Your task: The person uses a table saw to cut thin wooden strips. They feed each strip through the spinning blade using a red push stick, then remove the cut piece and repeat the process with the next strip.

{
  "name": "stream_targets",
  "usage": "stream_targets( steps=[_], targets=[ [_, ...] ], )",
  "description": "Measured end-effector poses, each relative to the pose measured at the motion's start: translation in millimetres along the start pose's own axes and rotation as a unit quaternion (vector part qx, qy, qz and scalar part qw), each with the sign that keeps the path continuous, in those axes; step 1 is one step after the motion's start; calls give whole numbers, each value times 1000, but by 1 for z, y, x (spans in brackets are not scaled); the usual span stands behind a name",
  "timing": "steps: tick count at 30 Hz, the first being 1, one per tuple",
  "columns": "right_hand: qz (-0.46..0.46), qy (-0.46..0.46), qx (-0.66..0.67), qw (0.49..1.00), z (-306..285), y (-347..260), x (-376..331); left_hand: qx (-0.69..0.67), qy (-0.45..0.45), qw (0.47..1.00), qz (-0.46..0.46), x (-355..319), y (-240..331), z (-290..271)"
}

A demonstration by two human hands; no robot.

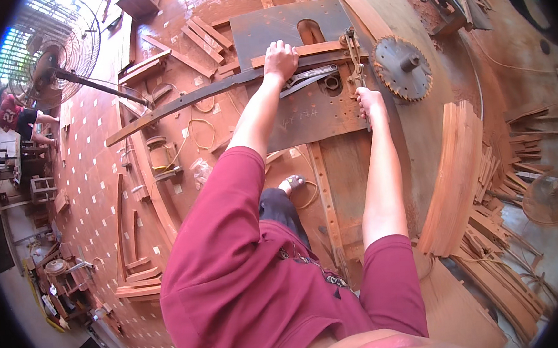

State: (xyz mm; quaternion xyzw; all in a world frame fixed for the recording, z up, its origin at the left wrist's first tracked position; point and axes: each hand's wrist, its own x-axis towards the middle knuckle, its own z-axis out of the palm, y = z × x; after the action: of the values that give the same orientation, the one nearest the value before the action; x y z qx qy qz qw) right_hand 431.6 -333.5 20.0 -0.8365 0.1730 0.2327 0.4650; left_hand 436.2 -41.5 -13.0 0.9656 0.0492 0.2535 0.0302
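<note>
A steel-topped machine table (317, 123) stands in front of me, with a long, dark curved wooden bar (184, 107) lying across it and reaching out past its left edge. Against the bar rests a short reddish wood strip (322, 48). My left hand (280, 61) is closed over the strip's left part. At the strip's right end stands a metal lever clamp (353, 55); my right hand (371, 105) is wrapped round its handle. Between my hands, a slotted metal bracket (311, 78) and a nut (331, 83) sit on the table.
A toothed circular saw blade (403, 68) lies just right of the clamp. Curved boards (451, 178) are stacked at the right, near many offcuts. Loose wood strips (205, 40) lie on the tiled floor at left. A standing fan (48, 67) and another person (19, 118) are far left.
</note>
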Motion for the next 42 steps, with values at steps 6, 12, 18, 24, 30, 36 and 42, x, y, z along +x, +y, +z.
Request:
stream_targets(
  steps=[6,12,18,24,30,36,42],
  targets=[
    [2,-26,36,999,-27,57,-55,-4,-9,1000,-11,-68,37,-23],
    [-4,-25,57,998,-63,139,-107,-38,1,999,-15,-143,93,-60],
    [6,-59,83,995,-96,221,-172,-4,-20,1000,-10,-230,149,-89],
    [7,-56,86,995,-117,263,-213,-26,-9,1000,-3,-281,175,-113],
    [21,-20,37,999,-120,261,-224,-49,-19,998,34,-283,171,-115],
    [68,-76,59,993,-124,244,-235,-35,-22,999,12,-285,175,-126],
    [19,-7,11,1000,-119,230,-216,-38,-17,999,9,-271,165,-112]
  ],
)
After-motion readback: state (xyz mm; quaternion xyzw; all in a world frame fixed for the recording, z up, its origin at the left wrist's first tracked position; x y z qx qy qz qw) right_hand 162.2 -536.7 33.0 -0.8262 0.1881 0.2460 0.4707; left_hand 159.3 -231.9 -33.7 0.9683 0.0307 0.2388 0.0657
